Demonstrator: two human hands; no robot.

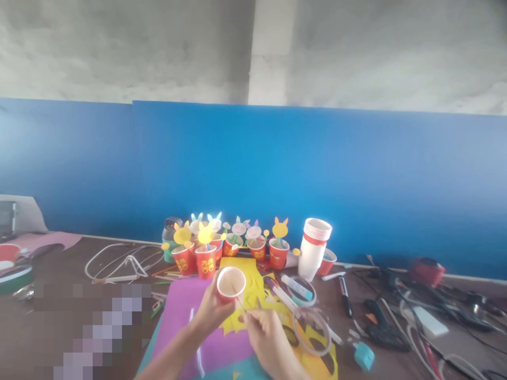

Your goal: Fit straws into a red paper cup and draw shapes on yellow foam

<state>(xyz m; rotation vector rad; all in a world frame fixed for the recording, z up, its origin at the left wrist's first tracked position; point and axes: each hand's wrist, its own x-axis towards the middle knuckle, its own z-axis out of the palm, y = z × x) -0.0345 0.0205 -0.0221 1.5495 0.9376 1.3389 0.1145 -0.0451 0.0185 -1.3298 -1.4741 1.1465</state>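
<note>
Purple paper (pixel 178 303) lies on the bench (pixel 69 266). Over its far right part, the left hand (pixel 214 307) has its grip around a red cup (pixel 225 298). The right hand's (pixel 263 324) grip pinches a thin stick (pixel 240 303) across the cup's top.

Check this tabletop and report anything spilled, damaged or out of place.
No spill shows. The messiest spot is the right side, where cables lie tangled near a black pistol-shaped tool. The yellow paper has ragged edges, likely from cutting. The cup in the left hand shows no damage.
</note>
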